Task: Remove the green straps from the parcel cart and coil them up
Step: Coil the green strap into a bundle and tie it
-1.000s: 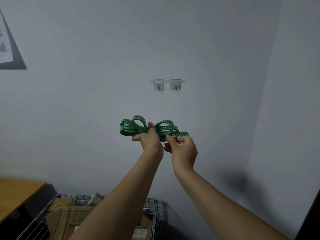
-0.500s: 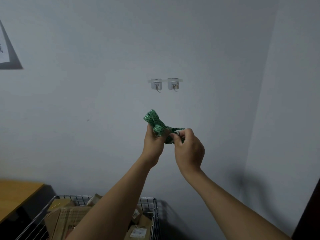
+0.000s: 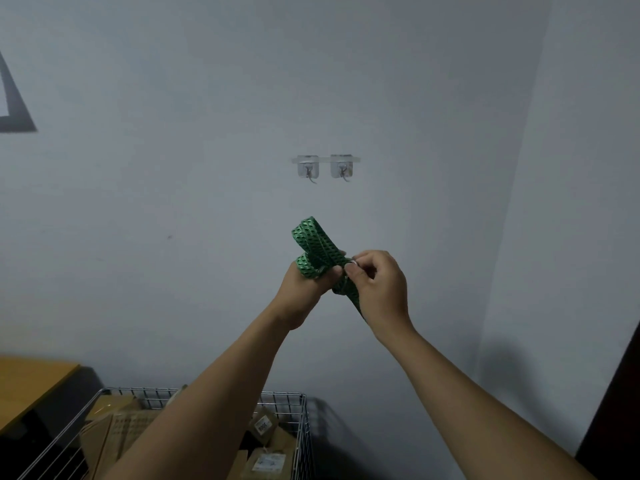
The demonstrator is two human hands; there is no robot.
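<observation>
At the bottom of the head view, nearest the camera, a wire parcel cart [image 3: 300, 410] is seen, its mesh rim running across behind the forearms. It is filled with brown cardboard parcels [image 3: 114, 431], some bearing white labels; one small tagged packet [image 3: 264, 425] is tilted against the far right corner. To the left of the cart, the corner of a wooden tabletop [image 3: 31, 379] is visible, with dark shadow below its edge. A dark vertical edge, perhaps a door or cabinet, is cut off at the lower right.

Both bare arms are raised above the cart, in open air in front of the wall. A bundle of green straps [image 3: 313, 242], patterned with dark dots, is held between the two hands, well above the cart and touching nothing else. The left hand [image 3: 303, 289] is closed around the lower part of the bundle, with folded loops standing up out of its grip. The right hand [image 3: 379, 285] is pinched on the strap's end, where a small metal ring [image 3: 354, 262] is seen at the fingertips; a short length hangs down behind that hand.

Farther off, a plain pale grey wall [image 3: 173, 202] fills the view, meeting a side wall at a corner on the right. Two clear adhesive hooks [image 3: 325, 167] are fixed side by side on it, above the hands. A sheet of paper [image 3: 3, 98] is cut off by the left edge.
</observation>
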